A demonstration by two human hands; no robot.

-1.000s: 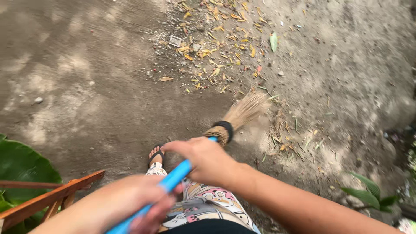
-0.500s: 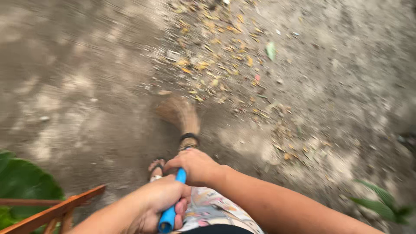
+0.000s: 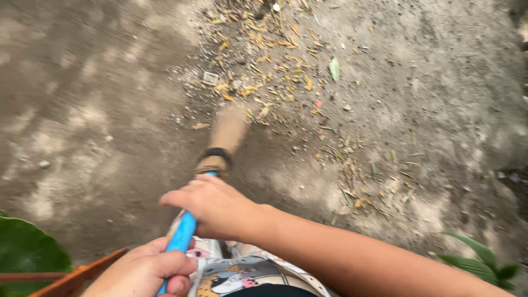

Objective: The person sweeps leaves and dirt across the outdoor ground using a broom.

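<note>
I see the broom (image 3: 217, 148) out front on the dirt (image 3: 99, 110), its straw head smeared by blur and its blue handle partly covered by both hands. A black band sits where straw meets handle. My right hand (image 3: 212, 206) is wrapped around the handle high up, my left hand (image 3: 146, 269) is closed on it lower, cut by the frame's edge. The bristles touch the scattered leaves (image 3: 264, 60). A green leaf (image 3: 25, 250) is cropped at the lower left.
</note>
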